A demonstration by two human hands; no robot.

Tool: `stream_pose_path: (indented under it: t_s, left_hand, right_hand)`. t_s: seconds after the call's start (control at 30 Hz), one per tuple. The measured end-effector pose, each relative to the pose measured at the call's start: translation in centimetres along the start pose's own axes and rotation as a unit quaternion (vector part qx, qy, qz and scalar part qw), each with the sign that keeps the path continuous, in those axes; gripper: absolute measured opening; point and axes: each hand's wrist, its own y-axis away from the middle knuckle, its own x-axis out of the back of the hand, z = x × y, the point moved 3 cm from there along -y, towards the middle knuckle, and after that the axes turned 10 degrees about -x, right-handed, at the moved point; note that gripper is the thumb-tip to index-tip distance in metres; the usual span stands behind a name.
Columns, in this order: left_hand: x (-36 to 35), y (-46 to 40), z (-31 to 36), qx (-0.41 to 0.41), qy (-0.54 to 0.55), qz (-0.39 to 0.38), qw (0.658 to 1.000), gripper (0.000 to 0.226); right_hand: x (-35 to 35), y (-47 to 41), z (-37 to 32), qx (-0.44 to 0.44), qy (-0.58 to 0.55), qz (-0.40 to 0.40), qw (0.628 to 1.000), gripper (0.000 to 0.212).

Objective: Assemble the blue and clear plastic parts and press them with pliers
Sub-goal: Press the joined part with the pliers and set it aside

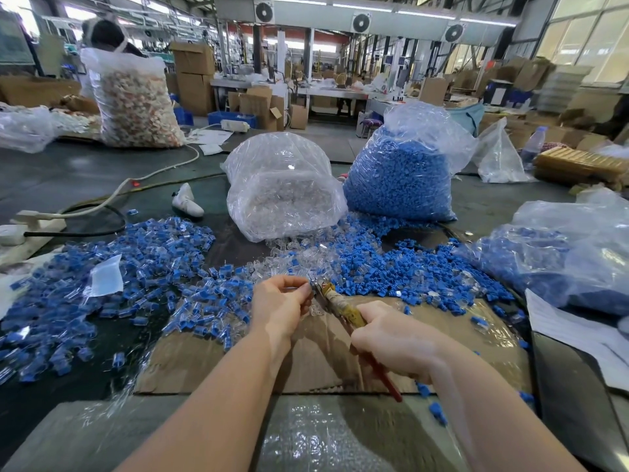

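My left hand (280, 301) pinches a small plastic part at its fingertips, mostly hidden by the fingers. My right hand (394, 338) grips the taped and red handles of the pliers (335, 298), whose jaws meet the part at my left fingertips. Both hands hover over a brown cardboard sheet (316, 356). Loose blue parts (401, 270) lie ahead on the right, loose clear parts (292, 257) ahead in the middle. A wide heap of joined blue-and-clear pieces (119, 291) spreads to the left.
A bag of clear parts (282, 189) and a bag of blue parts (401, 178) stand behind the piles. Another bag of pieces (558, 253) lies at right, papers (575, 328) beside it. A white cable (112, 195) crosses the left. A person sits far left behind a large bag (136, 100).
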Motion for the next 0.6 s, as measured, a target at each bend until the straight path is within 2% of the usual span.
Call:
stream_pose_path:
  t_s: [0.17, 0.33, 0.47, 0.53, 0.6]
  left_hand:
    - [-0.1, 0.2, -0.1, -0.003, 0.005, 0.002, 1.0, 0.012]
    - [-0.1, 0.1, -0.2, 0.011, 0.019, 0.014, 1.0, 0.011]
    - [0.2, 0.3, -0.2, 0.007, 0.017, 0.018, 1.0, 0.011]
    - [0.9, 0.3, 0.3, -0.048, -0.063, 0.032, 0.996, 0.007]
    - [1.8, 0.1, 1.1, -0.13, -0.205, 0.054, 0.969, 0.004]
  right_hand:
    - [-0.3, 0.0, -0.2, 0.029, 0.02, 0.046, 0.998, 0.022]
    - [-0.5, -0.6, 0.3, 0.027, -0.004, 0.054, 0.998, 0.016]
    - [-0.1, -0.9, 1.0, 0.014, -0.094, 0.054, 0.994, 0.041]
    - [0.4, -1.3, 1.5, 0.011, -0.113, 0.099, 0.989, 0.041]
    - [1.5, -2.0, 2.3, -0.004, -0.069, 0.19, 0.979, 0.042]
